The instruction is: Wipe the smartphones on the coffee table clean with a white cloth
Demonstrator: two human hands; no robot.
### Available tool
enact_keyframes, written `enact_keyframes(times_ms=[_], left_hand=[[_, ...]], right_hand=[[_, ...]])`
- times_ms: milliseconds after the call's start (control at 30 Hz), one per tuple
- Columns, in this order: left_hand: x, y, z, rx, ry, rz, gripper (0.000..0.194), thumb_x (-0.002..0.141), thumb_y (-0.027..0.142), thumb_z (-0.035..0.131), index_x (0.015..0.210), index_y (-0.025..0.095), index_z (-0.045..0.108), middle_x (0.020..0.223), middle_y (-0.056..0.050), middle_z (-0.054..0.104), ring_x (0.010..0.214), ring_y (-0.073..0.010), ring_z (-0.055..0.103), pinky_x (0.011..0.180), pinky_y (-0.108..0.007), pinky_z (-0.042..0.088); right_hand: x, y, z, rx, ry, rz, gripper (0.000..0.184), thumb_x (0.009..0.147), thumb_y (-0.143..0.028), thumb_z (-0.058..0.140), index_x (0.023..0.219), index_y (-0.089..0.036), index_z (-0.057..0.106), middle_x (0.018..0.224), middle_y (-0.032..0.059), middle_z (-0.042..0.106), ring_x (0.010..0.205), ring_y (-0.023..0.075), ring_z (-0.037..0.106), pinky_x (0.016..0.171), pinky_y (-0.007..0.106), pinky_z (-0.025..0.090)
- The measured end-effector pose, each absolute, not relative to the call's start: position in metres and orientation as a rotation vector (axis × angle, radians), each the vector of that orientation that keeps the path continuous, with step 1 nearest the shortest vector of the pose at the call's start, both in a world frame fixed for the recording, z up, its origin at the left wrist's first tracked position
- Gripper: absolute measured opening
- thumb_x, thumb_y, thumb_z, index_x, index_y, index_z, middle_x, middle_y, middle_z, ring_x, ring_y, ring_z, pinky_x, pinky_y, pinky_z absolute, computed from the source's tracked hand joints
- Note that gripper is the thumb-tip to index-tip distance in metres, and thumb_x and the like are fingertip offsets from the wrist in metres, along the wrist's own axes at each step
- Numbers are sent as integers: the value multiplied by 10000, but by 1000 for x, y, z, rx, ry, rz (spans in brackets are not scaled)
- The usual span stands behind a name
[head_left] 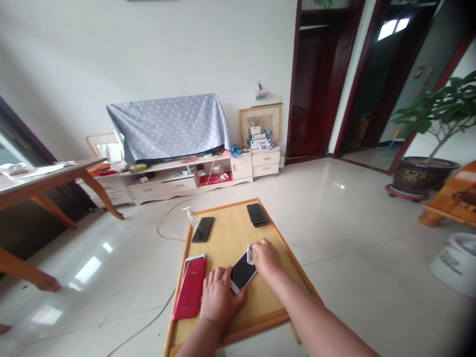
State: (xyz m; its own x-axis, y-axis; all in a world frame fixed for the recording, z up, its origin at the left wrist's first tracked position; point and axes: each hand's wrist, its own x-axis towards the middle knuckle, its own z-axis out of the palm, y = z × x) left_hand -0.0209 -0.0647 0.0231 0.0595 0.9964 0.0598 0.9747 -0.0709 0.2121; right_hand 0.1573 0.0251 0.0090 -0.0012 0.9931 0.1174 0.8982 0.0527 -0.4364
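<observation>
Five phones crowd a wooden tray (227,243) — two black phones (203,229), a red phone (189,289) atop a white-edged one. You are pressing your left hand (222,299), fingers spread, on a white-framed smartphone (241,272) — your right hand (265,258) is pinching a white cloth (250,254) against its glossy top corner.

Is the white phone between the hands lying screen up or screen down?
Screen up: the white smartphone shows its dark glass facing upward, between the left hand and right hand.
</observation>
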Motion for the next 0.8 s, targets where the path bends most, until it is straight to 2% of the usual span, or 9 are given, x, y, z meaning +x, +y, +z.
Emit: enact_keyframes(times_ms=[167, 367, 533, 800], left_hand=[[-22, -65, 24, 2182, 2060, 297, 584, 810, 555, 597, 1313, 258, 592, 1244, -96, 594, 1186, -297, 485, 1003, -398, 327], [-23, -65, 21, 2190, 2056, 304, 597, 808, 565, 594, 1319, 258, 590, 1240, -98, 593, 1186, -301, 485, 1005, -400, 323], [-22, -64, 21, 2212, 2049, 298, 581, 820, 573, 580, 1308, 258, 598, 1229, -93, 598, 1181, -301, 491, 990, -399, 335], [-19, -64, 24, 2197, 2062, 272, 590, 807, 568, 600, 1309, 259, 589, 1238, -96, 594, 1191, -294, 488, 985, -395, 337]], right_hand=[[183, 38, 2, -1986, -1841, 317, 213, 931, -188, 505, 893, -204, 714, 971, 58, 661, 842, 160, 587, 678, 258, 361], [188, 41, 8, -1931, -1825, 296, 278, 987, -227, 415, 999, -212, 693, 1051, 63, 650, 921, 161, 574, 705, 248, 348], [170, 34, 9, -1788, -1976, 398, 156, 941, -250, 555, 910, -219, 704, 1006, 39, 648, 893, 148, 568, 694, 230, 331], [196, 24, 7, -1869, -1961, 495, 137, 880, -149, 574, 801, -198, 674, 880, 51, 665, 750, 154, 564, 641, 266, 288]])
